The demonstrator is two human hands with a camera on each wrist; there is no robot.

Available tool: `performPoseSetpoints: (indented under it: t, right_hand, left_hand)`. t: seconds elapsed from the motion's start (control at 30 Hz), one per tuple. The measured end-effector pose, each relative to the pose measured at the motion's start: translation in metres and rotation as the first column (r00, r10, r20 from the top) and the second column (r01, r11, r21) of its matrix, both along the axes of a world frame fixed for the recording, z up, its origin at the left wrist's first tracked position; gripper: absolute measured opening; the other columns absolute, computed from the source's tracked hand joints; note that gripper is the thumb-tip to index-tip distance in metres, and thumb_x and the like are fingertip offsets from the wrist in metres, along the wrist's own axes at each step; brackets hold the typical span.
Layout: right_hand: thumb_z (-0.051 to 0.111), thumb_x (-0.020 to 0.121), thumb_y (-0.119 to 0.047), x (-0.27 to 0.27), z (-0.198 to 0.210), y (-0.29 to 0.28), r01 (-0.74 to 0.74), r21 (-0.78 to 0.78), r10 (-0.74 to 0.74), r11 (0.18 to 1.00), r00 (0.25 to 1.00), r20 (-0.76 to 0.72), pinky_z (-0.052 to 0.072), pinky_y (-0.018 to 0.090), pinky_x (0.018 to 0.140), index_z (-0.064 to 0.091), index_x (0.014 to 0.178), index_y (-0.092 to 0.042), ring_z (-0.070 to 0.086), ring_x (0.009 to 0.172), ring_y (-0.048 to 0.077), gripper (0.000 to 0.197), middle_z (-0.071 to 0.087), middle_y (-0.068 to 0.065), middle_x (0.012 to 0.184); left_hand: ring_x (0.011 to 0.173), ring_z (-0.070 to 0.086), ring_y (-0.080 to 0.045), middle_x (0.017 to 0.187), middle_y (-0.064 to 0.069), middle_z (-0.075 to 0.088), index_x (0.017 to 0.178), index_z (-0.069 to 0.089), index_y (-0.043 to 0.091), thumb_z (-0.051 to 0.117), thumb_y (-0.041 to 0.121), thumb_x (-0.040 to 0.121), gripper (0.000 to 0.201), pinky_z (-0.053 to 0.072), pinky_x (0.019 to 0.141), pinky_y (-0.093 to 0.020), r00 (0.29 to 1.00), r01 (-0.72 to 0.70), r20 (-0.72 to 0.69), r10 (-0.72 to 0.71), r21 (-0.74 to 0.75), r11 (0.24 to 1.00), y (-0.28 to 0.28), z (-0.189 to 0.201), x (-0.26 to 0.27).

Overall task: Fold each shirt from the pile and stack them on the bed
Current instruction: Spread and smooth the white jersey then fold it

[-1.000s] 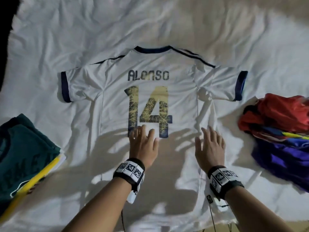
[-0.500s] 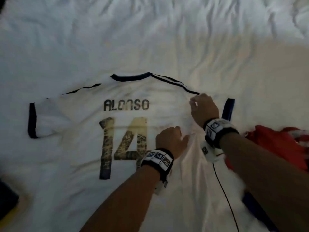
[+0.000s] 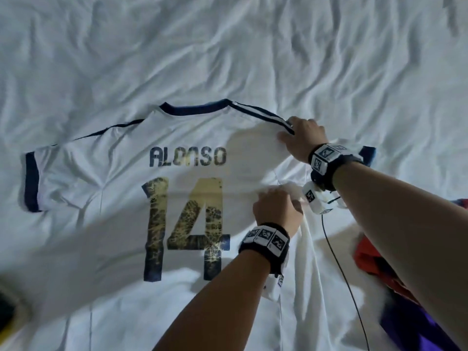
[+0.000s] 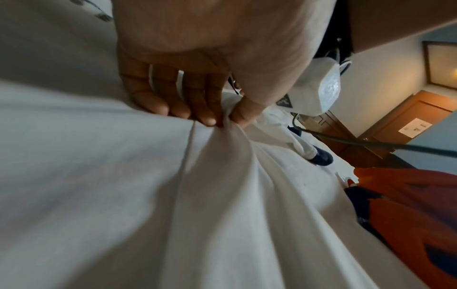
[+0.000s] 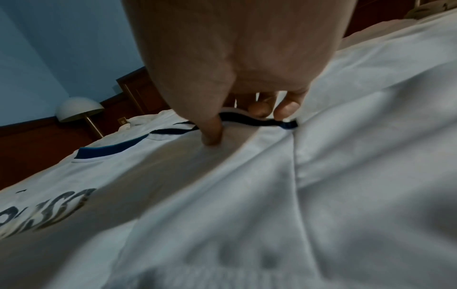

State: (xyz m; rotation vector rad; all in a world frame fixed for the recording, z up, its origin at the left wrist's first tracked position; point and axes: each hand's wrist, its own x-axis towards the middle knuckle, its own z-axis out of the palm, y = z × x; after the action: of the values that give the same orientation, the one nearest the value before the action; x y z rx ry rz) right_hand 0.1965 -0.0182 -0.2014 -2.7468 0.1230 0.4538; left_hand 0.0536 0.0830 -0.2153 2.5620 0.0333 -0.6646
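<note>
A second ago both hands lay flat and spread on the lower back of the white jersey (image 3: 121, 173); now both have gone to its right side and taken hold, so the smoothing is over and the first lengthwise fold looks to be starting. The right hand (image 3: 302, 141) pinches the shoulder seam where the navy stripe ends, thumb pressing down on the cloth and fingers curled over the edge, at about 2 o'clock from the printed 14. The left hand (image 3: 277, 211) is closed on a gathered tuck of fabric along the side seam, at about 3 o'clock from the number, with ridges of cloth radiating from the pinch. The jersey lies back-up on the bed (image 3: 228, 46), collar toward 12 o'clock, left sleeve spread out flat at 9 o'clock, right sleeve mostly hidden behind the right wrist with only its navy cuff (image 3: 368, 155) showing. Judging by this grip, the right third will be carried over toward 9 o'clock, and that way the shirt's own back is flat and free to receive it. The rumpled sheet from 10 to 2 o'clock gives ample room. The tight side is 4 o'clock, where the pile of unfolded shirts (image 3: 367, 257), red and purple, sits just beside the hem, and a wrist cable (image 3: 339, 262) trails over the cloth there and could snag.
</note>
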Motion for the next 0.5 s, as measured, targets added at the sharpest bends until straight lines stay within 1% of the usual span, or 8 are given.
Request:
performPoseSetpoints:
  t: [0.07, 0.1, 0.17, 0.23, 0.3, 0.33, 0.4, 0.5]
  right_hand:
    - [0.052, 0.1, -0.032, 0.004, -0.003, 0.003, 0.025, 0.018, -0.026, 1.0, 0.999, 0.035, 0.037, 0.043, 0.089, 0.062, 0.099, -0.016, 0.056, 0.103, 0.036, 0.019, 0.063, 0.012, 0.093]
    - [0.051, 0.1, -0.031, 0.005, -0.002, 0.006, 0.042, 0.038, -0.044, 0.998, 0.998, 0.052, 0.037, 0.043, 0.087, 0.059, 0.093, -0.017, 0.056, 0.1, 0.036, 0.018, 0.061, 0.009, 0.088]
    - [0.051, 0.099, -0.029, 0.008, 0.005, 0.014, 0.062, 0.079, -0.069, 0.995, 0.993, 0.1, 0.035, 0.041, 0.081, 0.054, 0.088, -0.016, 0.055, 0.096, 0.036, 0.018, 0.055, 0.005, 0.085]
    - [0.051, 0.1, -0.029, 0.009, 0.015, 0.026, 0.048, 0.127, -0.068, 0.991, 0.986, 0.154, 0.035, 0.041, 0.081, 0.053, 0.089, -0.014, 0.054, 0.097, 0.036, 0.019, 0.052, 0.003, 0.086]
    - [0.05, 0.102, -0.03, 0.01, 0.024, 0.041, 0.021, 0.175, -0.052, 0.984, 0.983, 0.173, 0.037, 0.043, 0.083, 0.052, 0.091, -0.015, 0.055, 0.098, 0.036, 0.019, 0.055, 0.005, 0.09]
    - [0.049, 0.102, -0.031, 0.01, 0.027, 0.05, -0.001, 0.191, -0.034, 0.982, 0.984, 0.176, 0.037, 0.043, 0.084, 0.052, 0.091, -0.017, 0.055, 0.099, 0.036, 0.018, 0.059, 0.007, 0.094]
    - [0.048, 0.102, -0.03, 0.013, 0.028, 0.07, -0.052, 0.194, 0.017, 0.98, 0.983, 0.18, 0.035, 0.041, 0.082, 0.053, 0.095, -0.018, 0.055, 0.102, 0.036, 0.015, 0.065, 0.012, 0.105]
    - [0.047, 0.101, -0.027, 0.016, 0.025, 0.097, -0.085, 0.187, 0.055, 0.979, 0.985, 0.161, 0.031, 0.038, 0.081, 0.053, 0.096, -0.019, 0.056, 0.104, 0.035, 0.011, 0.065, 0.011, 0.109]
  left_hand:
    - [0.104, 0.063, -0.032, 0.109, -0.008, 0.068, 0.114, 0.06, 0.015, 0.05, 0.036, 0.098, 0.028, 0.05, 0.087, -0.04, 0.998, -0.058, -0.034, 0.057, -0.055, 0.997, 0.006, 0.005, 0.002]
    - [0.098, 0.064, -0.032, 0.103, -0.007, 0.068, 0.108, 0.058, 0.016, 0.05, 0.034, 0.097, 0.022, 0.051, 0.086, -0.04, 0.993, -0.111, -0.043, 0.107, -0.114, 0.987, 0.011, 0.008, 0.002]
    - [0.085, 0.063, -0.032, 0.09, -0.006, 0.066, 0.096, 0.051, 0.019, 0.051, 0.03, 0.094, 0.011, 0.051, 0.081, -0.04, 0.977, -0.212, -0.037, 0.209, -0.22, 0.952, 0.024, 0.019, 0.0]
    - [0.078, 0.061, -0.029, 0.084, -0.004, 0.064, 0.092, 0.048, 0.022, 0.052, 0.028, 0.093, 0.007, 0.047, 0.072, -0.037, 0.956, -0.285, -0.007, 0.295, -0.283, 0.916, 0.041, 0.028, -0.004]
    - [0.073, 0.061, -0.024, 0.08, -0.002, 0.065, 0.093, 0.049, 0.022, 0.053, 0.025, 0.093, 0.005, 0.041, 0.066, -0.033, 0.922, -0.361, 0.01, 0.386, -0.332, 0.871, 0.062, 0.033, -0.007]
    - [0.072, 0.061, -0.021, 0.079, -0.001, 0.066, 0.094, 0.051, 0.021, 0.054, 0.024, 0.093, 0.004, 0.04, 0.065, -0.032, 0.901, -0.403, 0.006, 0.433, -0.351, 0.845, 0.072, 0.034, -0.009]
    - [0.073, 0.061, -0.019, 0.078, 0.003, 0.066, 0.095, 0.054, 0.021, 0.053, 0.022, 0.09, 0.005, 0.043, 0.065, -0.033, 0.862, -0.476, -0.014, 0.507, -0.367, 0.799, 0.093, 0.032, -0.012]
    - [0.08, 0.061, -0.018, 0.081, 0.009, 0.062, 0.099, 0.058, 0.018, 0.053, 0.01, 0.086, 0.016, 0.045, 0.069, -0.032, 0.825, -0.541, -0.054, 0.562, -0.358, 0.761, 0.118, 0.023, -0.017]
